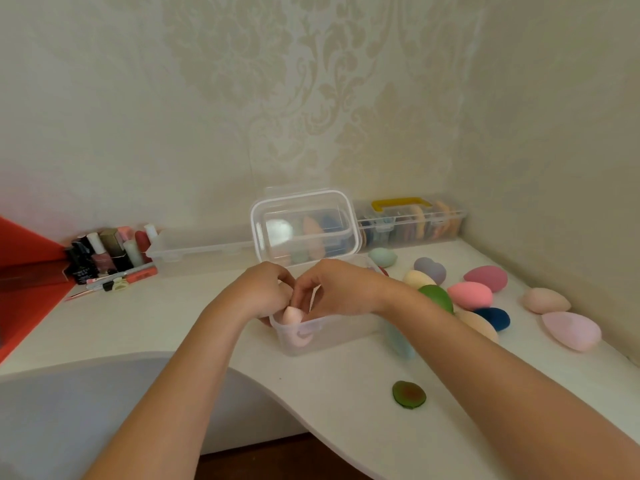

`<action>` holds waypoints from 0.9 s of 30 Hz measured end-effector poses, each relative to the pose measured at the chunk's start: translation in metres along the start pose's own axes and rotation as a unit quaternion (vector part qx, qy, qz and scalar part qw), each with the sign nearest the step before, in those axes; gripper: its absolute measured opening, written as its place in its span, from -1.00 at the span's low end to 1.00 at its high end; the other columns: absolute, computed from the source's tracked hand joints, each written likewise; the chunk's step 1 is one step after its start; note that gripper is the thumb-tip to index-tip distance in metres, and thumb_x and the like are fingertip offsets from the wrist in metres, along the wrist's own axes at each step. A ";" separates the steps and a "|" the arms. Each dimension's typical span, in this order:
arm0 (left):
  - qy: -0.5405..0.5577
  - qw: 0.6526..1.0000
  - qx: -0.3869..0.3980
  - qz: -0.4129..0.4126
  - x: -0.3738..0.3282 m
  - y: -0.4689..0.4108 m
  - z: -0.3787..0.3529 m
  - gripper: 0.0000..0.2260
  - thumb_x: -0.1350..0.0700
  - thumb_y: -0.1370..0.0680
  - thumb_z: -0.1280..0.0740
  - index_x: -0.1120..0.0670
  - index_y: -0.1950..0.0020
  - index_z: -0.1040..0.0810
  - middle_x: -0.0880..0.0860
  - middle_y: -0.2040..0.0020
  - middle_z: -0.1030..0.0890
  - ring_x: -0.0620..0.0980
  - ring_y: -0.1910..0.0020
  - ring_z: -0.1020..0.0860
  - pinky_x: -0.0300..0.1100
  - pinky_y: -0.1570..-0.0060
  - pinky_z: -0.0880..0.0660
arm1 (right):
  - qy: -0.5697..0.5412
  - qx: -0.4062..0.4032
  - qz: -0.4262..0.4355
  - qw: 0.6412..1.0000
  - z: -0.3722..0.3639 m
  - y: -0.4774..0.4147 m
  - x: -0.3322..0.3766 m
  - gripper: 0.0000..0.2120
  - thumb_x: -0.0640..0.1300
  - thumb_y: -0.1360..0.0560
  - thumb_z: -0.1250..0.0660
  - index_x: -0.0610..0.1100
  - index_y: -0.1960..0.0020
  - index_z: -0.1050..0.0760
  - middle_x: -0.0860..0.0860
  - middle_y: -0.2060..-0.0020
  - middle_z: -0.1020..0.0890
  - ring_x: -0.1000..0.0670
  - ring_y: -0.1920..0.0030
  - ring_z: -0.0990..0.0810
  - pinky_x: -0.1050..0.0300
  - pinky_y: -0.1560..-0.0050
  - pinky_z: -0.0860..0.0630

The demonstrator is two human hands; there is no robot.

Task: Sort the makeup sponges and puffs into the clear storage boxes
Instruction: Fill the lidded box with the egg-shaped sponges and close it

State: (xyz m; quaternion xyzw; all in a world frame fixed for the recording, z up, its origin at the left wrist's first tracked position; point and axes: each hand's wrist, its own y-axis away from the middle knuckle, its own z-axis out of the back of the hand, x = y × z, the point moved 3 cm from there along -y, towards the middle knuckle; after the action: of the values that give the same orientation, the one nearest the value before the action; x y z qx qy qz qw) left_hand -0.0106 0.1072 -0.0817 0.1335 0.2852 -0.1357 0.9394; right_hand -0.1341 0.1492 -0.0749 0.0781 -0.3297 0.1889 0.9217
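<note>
A clear storage box [332, 336] stands open on the white desk, its lid [304, 225] tipped up behind it. Both my hands reach into its left end. My left hand [258, 292] and my right hand [337, 289] have curled fingers meeting over a pale pink sponge [292, 315] that stands inside the box; both seem to pinch it. Several loose sponges lie to the right: green [438, 296], pink [471, 294], dark pink [486, 278], navy [493, 317], lilac [571, 330].
A long clear organiser with a yellow handle [401, 204] holds puffs against the back wall. An open clear tray [201, 249] sits left of the box. Nail polish bottles [104, 254] cluster at the back left. A flat avocado-shaped puff [408, 394] lies near the desk's front edge.
</note>
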 end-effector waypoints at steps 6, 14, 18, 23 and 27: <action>0.004 1.000 0.011 -0.006 0.001 0.003 -0.007 -0.79 0.28 -0.50 -0.17 0.00 0.03 -0.49 0.04 0.16 -0.57 -0.02 0.27 -0.51 -0.29 0.46 -0.37 | 0.064 0.003 -0.065 0.996 -0.011 -0.012 0.003 -0.72 -0.23 -0.37 -0.42 -0.04 0.39 -0.36 0.07 0.43 -0.43 0.10 0.40 -0.37 0.31 0.37 -0.29; 0.103 0.994 0.037 0.024 0.006 0.008 -0.008 -0.70 0.36 -0.46 -0.20 0.02 -0.05 -0.50 0.12 -0.05 -0.59 0.08 0.07 -0.57 -0.21 0.36 -0.49 | 0.046 0.023 -0.073 0.996 -0.003 -0.002 0.008 -0.88 -0.23 -0.37 -0.43 -0.03 0.19 -0.60 0.08 0.34 -0.58 0.05 0.22 -0.54 0.23 0.15 -0.46; 0.119 0.992 0.031 0.028 0.006 0.009 -0.008 -0.71 0.35 -0.47 -0.19 0.01 -0.05 -0.49 0.11 -0.06 -0.57 0.07 0.04 -0.55 -0.23 0.35 -0.48 | 0.033 -0.003 -0.057 0.998 0.003 0.003 0.011 -0.88 -0.20 -0.40 -0.45 -0.11 0.07 -0.68 0.11 0.40 -0.57 0.12 0.35 -0.48 0.24 0.21 -0.42; 0.128 0.991 0.040 0.019 0.005 0.011 -0.009 -0.77 0.25 -0.51 -0.25 0.02 -0.12 -0.46 0.03 0.01 -0.58 -0.01 0.09 -0.55 -0.24 0.28 -0.50 | 0.009 -0.049 -0.079 0.996 -0.003 0.000 0.009 -0.82 -0.06 -0.36 -0.51 -0.18 0.16 -0.66 0.03 0.40 -0.55 0.09 0.37 -0.44 0.27 0.31 -0.34; 0.190 0.980 0.046 0.034 0.010 0.012 -0.011 -0.80 0.10 -0.54 -0.28 0.01 -0.17 -0.47 0.03 -0.05 -0.61 -0.02 0.00 -0.59 -0.20 0.20 -0.55 | 0.046 -0.068 -0.108 0.991 -0.008 -0.005 0.007 -0.82 -0.05 -0.40 -0.46 -0.18 0.21 -0.62 0.02 0.45 -0.48 0.09 0.43 -0.40 0.27 0.40 -0.28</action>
State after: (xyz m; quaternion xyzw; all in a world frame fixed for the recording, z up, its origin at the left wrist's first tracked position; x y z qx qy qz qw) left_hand -0.0042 0.1203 -0.0935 0.2098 0.4473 -0.0887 0.8649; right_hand -0.1223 0.1495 -0.0765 0.0420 -0.2885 0.0686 0.9541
